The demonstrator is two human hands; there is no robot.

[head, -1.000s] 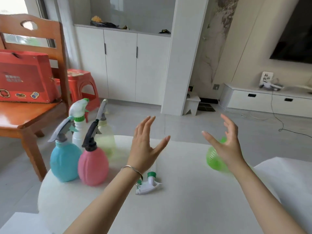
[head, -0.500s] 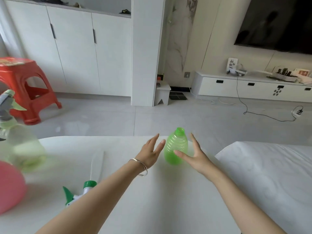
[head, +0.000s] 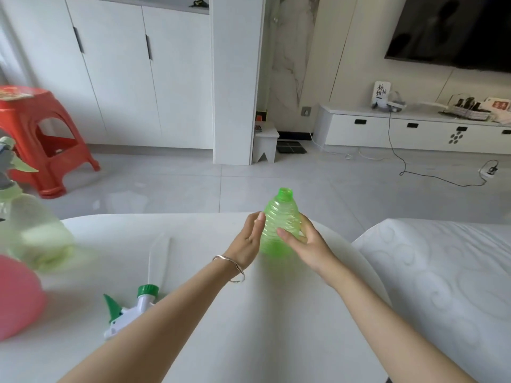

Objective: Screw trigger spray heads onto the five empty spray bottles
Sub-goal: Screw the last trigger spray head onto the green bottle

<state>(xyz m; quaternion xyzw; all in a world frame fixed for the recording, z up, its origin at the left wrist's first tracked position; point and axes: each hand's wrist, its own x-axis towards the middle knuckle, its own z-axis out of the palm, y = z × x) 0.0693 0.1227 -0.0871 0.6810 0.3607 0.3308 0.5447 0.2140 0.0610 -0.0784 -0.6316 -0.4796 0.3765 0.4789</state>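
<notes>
A bright green ribbed bottle (head: pixel 280 217) with an open neck stands upright near the far edge of the white table (head: pixel 249 313). My right hand (head: pixel 305 241) wraps around its right side and front. My left hand (head: pixel 249 239) is open, its fingers touching the bottle's left side. A loose white trigger spray head (head: pixel 130 310) with a green collar, green trigger and clear dip tube lies on the table to the left of my left forearm. At the left edge stand a pale green bottle (head: pixel 33 239) with a grey head fitted and a pink bottle (head: pixel 16 297).
A white cushioned seat (head: pixel 442 272) adjoins the table on the right. Beyond the table lies grey tiled floor with a red plastic stool (head: pixel 41 139) at the left, white cabinets behind, and a low TV unit with a trailing cable at the right.
My view swung right, pushing the finished bottles to the left edge. Both hands closed in on the green bottle; my right hand now grips it and the left touches it.
</notes>
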